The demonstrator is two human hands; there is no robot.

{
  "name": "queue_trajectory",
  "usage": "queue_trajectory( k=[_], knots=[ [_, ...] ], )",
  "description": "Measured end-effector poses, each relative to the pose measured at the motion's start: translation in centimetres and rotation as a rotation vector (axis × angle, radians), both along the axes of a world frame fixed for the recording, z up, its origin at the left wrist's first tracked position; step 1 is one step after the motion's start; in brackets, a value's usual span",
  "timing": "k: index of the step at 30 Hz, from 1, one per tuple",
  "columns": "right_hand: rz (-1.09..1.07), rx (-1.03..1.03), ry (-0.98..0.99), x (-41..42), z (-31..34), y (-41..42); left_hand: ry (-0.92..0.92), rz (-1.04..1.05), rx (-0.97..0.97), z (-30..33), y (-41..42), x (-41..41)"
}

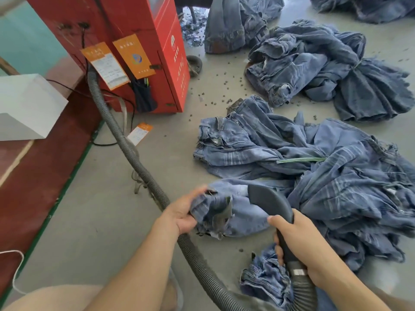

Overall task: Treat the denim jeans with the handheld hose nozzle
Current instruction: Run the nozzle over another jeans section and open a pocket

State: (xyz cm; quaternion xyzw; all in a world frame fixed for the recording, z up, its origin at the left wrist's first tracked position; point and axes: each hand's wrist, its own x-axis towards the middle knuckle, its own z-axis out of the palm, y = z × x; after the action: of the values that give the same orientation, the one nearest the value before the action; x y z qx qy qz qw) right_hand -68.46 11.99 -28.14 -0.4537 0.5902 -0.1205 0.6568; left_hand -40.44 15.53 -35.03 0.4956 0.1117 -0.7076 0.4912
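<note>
Head view: 1 nozzle (267, 199), perhaps 5 jean piles (314, 153).

Grey concrete floor (112, 221), red cabinet (143, 30)

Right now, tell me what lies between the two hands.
In the head view, a bunched denim jeans leg spans the gap: the left hand grips its frayed end, and the nozzle held by the right hand presses on it.

No legible text: print on red machine (173, 70), its orange tags (105, 65) & floor tag (139, 133) too blurred.
</note>
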Motion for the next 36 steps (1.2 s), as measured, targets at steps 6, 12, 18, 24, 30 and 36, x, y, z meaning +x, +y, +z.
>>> queue_trajectory(
  k=[6,12,18,24,30,36],
  knots=[
    [0.066,-0.083,0.02,-0.6,0.7,-0.6,-0.307,-0.017,0.058,-0.6,-0.8,-1.2],
    [0.199,-0.086,0.093,0.5,0.4,1.4,-0.302,-0.078,0.032,0.3,-1.1,-0.9],
    [0.155,-0.046,0.092,0.3,0.3,1.9,-0.474,-0.355,0.122,-0.8,-0.2,-1.8],
    [0.27,-0.06,0.12,0.1,0.9,2.0,-0.485,-0.333,0.06,0.0,-0.4,-1.8],
    [0.336,-0.071,0.146,0.8,1.2,2.5,-0.428,-0.336,-0.018,0.4,0.1,-1.1],
    [0.431,-0.171,0.226,3.4,1.5,1.6,-0.49,-0.338,-0.167,0.2,0.7,-1.7]
  ],
)
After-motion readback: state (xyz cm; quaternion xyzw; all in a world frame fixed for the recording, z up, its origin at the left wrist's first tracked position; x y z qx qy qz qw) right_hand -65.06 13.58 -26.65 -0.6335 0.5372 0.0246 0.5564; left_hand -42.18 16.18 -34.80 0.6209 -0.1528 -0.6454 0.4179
